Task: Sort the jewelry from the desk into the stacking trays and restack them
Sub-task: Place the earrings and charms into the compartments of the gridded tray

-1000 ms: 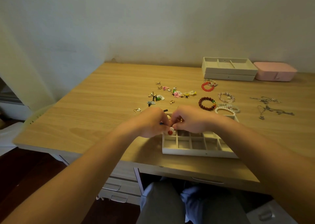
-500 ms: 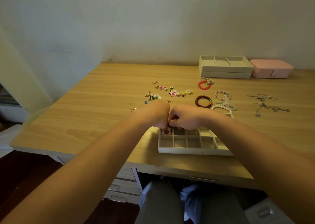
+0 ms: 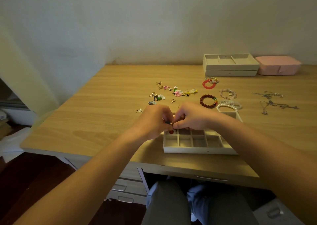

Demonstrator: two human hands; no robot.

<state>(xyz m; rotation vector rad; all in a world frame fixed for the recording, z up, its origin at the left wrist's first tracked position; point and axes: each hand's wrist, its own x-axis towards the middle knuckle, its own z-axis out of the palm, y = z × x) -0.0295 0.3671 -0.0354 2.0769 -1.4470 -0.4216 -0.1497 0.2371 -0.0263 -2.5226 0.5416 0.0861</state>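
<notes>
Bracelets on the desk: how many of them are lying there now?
5, possibly more under the hands. Red bracelet lies nearest the stacked trays; dark brown beaded mid-desk; pale pink to its right; clear-beaded and pearl by the near tray.

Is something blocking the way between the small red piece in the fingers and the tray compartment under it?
Nothing visible does. The red piece hangs just over the far-left compartment of the divided tray, below the left hand and right hand. That compartment's floor is partly hidden.
</notes>
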